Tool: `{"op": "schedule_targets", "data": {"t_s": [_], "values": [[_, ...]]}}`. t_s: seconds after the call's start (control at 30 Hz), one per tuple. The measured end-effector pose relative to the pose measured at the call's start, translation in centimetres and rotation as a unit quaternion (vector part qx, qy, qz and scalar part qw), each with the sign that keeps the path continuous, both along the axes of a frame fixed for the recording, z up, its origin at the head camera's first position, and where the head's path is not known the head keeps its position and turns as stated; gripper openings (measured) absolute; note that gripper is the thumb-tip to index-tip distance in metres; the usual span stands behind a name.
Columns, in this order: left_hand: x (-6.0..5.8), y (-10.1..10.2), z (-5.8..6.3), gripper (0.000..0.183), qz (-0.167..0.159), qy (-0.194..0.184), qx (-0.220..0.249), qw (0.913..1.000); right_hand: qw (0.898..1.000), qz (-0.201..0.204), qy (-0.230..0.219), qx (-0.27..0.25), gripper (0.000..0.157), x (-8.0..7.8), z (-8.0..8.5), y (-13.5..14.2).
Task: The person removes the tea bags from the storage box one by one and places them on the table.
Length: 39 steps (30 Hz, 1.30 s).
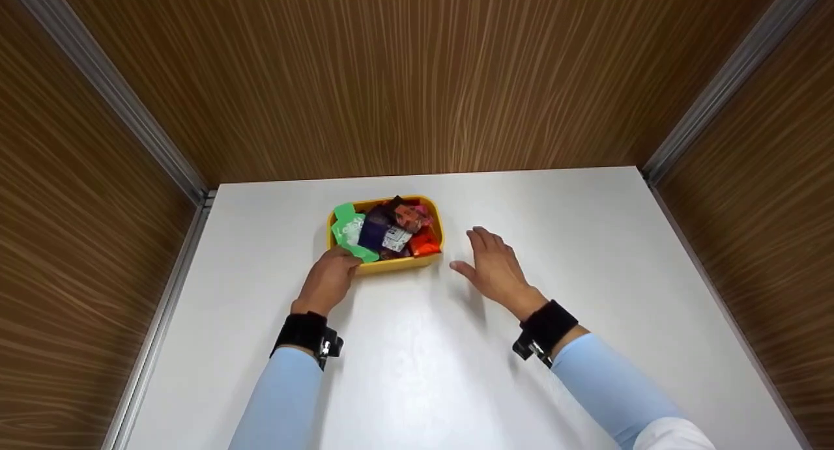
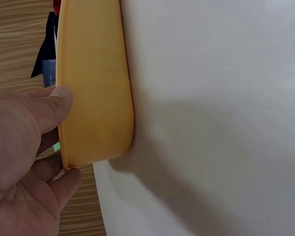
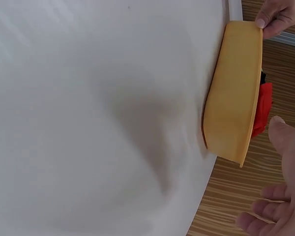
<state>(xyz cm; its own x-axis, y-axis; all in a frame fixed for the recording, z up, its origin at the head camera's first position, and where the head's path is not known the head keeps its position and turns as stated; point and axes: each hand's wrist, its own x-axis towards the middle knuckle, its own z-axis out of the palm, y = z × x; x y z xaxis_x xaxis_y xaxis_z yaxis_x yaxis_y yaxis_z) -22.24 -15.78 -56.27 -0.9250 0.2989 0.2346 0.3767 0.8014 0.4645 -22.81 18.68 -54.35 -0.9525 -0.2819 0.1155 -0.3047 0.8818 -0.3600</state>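
A yellow plastic tub stands on the white table, filled with several wrapped packets. Among these are a green packet, a dark purple one, a brown-orange one and a red one. My left hand grips the tub's near left corner; in the left wrist view its thumb lies on the outer wall at the rim, with other fingers round the corner. My right hand hovers to the right of the tub, apart from it, fingers extended and holding nothing.
The white table is bounded by a wood-grain panel at the back and more panels at both sides. Grey metal rails run along the corners. Both wrists wear black straps with small cameras.
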Motion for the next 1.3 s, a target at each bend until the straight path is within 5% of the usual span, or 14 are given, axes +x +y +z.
{"op": "schedule_targets", "data": {"t_s": [0.4, 0.57, 0.67, 0.8, 0.93, 1.17, 1.3], "values": [[0.8, 1.8, 1.0, 0.015, -0.029, 0.002, -0.014, 0.9995, 0.999, -0.003, -0.024, -0.044, 0.074, -2.6, 1.8, -1.6], [1.3, 3.3, 3.1, 0.014, 0.047, -0.026, -0.050, 0.9973, 0.998, -0.005, -0.039, -0.049, 0.063, -3.8, 2.1, -1.9], [0.6, 5.2, 4.3, 0.016, 0.097, -0.062, -0.012, 0.9933, 0.998, -0.008, -0.032, -0.062, 0.052, -4.9, 2.5, -2.6], [-0.7, 8.2, 4.7, 0.013, 0.116, -0.084, 0.047, 0.9886, 0.996, -0.012, -0.033, -0.085, 0.039, -6.2, 3.0, -4.4], [-1.7, 10.9, 4.7, 0.022, 0.116, -0.085, 0.051, 0.9883, 0.996, -0.013, -0.060, -0.071, 0.034, -6.9, 3.0, -6.2], [-2.0, 13.0, 4.1, 0.030, 0.146, -0.104, 0.030, 0.9833, 0.988, -0.009, -0.152, -0.039, 0.054, -7.0, 2.8, -7.6], [-1.9, 13.1, 3.8, 0.040, 0.149, -0.132, 0.066, 0.9777, 0.985, -0.014, -0.164, -0.046, 0.069, -7.1, 2.9, -7.5]]}}
